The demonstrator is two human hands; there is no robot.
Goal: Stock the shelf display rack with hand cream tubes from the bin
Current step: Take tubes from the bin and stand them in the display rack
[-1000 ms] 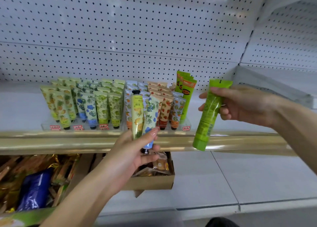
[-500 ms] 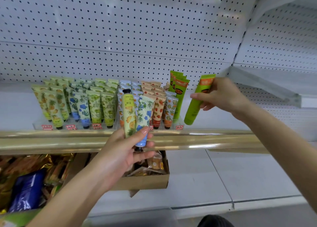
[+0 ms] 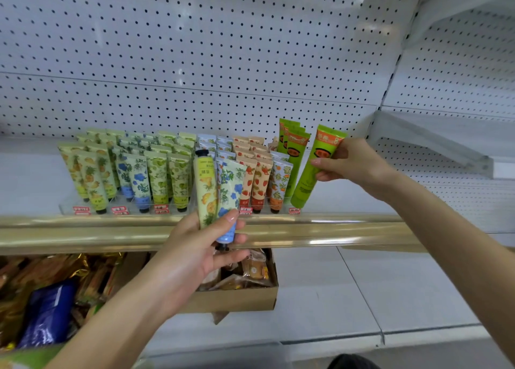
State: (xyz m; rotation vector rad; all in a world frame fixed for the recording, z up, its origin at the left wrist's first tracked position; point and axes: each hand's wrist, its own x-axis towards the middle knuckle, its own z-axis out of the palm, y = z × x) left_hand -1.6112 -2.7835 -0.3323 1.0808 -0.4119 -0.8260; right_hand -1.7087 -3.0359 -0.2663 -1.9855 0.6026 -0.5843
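The right hand pinches a bright green plastic tube with an orange label near its crimped top, cap down, at the right end of the clear acrylic display rack, just beside matching green tubes. The left hand grips two tubes together: a pale yellow pineapple-print tube, black cap up, and a white blue-flower tube, cap down. The rack stands on a white shelf. A brown cardboard box sits lower and nearer.

Print on tubes, red price tags, unreadable
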